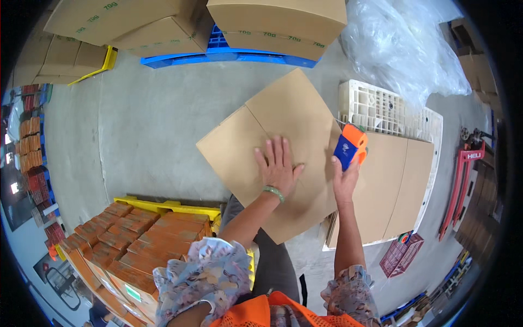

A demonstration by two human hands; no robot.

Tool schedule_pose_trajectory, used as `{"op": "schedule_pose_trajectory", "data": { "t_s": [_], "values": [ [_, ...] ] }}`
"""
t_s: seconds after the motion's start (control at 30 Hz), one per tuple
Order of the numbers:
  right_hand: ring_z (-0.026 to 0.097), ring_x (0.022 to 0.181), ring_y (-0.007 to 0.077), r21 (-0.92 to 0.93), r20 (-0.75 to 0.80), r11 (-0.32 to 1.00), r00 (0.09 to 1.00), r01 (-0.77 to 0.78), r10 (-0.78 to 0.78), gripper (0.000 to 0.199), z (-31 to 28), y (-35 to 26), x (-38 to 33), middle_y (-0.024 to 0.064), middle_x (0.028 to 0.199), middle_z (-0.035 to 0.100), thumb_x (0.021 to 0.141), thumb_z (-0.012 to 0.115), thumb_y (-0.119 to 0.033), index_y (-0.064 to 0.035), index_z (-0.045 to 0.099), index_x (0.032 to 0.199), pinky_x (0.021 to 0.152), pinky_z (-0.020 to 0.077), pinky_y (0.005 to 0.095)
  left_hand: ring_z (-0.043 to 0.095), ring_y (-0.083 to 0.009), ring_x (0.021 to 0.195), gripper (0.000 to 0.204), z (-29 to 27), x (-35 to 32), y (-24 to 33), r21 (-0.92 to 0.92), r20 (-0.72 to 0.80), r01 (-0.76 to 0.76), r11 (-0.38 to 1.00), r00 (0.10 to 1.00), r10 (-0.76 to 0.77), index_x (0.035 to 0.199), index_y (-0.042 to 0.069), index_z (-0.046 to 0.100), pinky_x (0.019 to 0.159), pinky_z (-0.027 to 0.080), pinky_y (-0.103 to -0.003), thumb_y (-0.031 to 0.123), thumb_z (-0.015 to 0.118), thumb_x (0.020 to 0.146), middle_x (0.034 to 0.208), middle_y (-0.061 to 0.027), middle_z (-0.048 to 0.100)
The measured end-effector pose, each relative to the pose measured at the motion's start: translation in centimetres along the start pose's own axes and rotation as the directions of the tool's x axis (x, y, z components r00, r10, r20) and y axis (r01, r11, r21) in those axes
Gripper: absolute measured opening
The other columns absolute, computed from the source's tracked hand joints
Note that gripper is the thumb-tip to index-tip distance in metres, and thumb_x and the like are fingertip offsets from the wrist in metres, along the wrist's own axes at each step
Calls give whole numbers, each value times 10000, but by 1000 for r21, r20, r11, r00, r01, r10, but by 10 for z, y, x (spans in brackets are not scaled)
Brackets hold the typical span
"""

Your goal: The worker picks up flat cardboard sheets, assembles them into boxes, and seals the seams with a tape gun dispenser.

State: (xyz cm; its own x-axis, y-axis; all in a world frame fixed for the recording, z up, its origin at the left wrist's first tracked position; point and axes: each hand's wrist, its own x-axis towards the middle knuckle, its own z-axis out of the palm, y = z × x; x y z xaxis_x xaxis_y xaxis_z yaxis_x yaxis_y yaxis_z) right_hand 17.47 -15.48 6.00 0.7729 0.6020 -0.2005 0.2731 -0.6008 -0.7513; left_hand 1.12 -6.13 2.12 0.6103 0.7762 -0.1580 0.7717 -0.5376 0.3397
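Plain brown cardboard box (283,147) at centre, flaps shut, seam running toward 11 o'clock. Left hand (279,166) flat on top, fingers spread. Right hand (345,180) at 3 o'clock edge, fingers wrapped round orange-blue tape dispenser (350,146), probably touching the edge. Bare concrete floor (147,125) toward 9 o'clock; white plastic pallet (381,106) close at 2.

Bare concrete floor (141,136) lies open left of the cardboard box (283,125). Behind it a blue pallet (218,54) blocks the way; a white plastic pallet (381,109) crowds its right; stacked orange boxes (131,240) hem the near left.
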Motion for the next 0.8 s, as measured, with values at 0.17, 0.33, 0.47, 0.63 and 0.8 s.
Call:
{"op": "schedule_pose_trajectory", "data": {
  "t_s": [0.17,0.33,0.47,0.63,0.8],
  "values": [
    [576,915,346,-470,-181,780,819,414,-544,431,-18,14,21,233,943,609,890,658,-268,81,519,1101,790,450,438,154,-400,1433,892,0,-38,-36,-6,-1,-189,982,982,189,1459,-57,234,1106,52,-661,491,572,841,1532,-260,191],
    [591,565,329,-278,-59,958,997,-64,50,323,3,47,-20,136,610,594,921,593,-279,35,554,856,547,449,430,198,-352,1433,885,-17,-53,-68,-29,50,-291,956,955,292,1444,-44,295,1121,111,-627,505,591,815,1527,-227,243],
    [611,908,417,-192,-503,793,752,-578,427,554,15,77,-117,271,961,639,928,565,-423,102,547,1104,787,464,455,196,-308,1436,863,-22,-57,-76,7,191,-521,854,839,510,1451,-13,303,1148,122,-554,522,570,829,1542,-162,246],
    [585,947,409,-285,-544,891,825,-353,153,528,23,66,-93,269,1038,603,912,610,-366,97,515,1148,809,453,453,171,-290,1443,846,-20,-56,-73,68,210,-511,857,847,489,1462,-7,278,1163,102,-515,536,521,861,1550,-138,235],
    [561,1018,411,-233,78,830,861,507,-503,524,72,-106,44,271,1094,581,802,721,-100,44,484,1247,951,414,452,236,-294,1422,885,-12,-58,-76,-37,119,-503,864,856,503,1432,-32,322,1154,163,-500,507,599,786,1528,-160,278]
  ]
}}
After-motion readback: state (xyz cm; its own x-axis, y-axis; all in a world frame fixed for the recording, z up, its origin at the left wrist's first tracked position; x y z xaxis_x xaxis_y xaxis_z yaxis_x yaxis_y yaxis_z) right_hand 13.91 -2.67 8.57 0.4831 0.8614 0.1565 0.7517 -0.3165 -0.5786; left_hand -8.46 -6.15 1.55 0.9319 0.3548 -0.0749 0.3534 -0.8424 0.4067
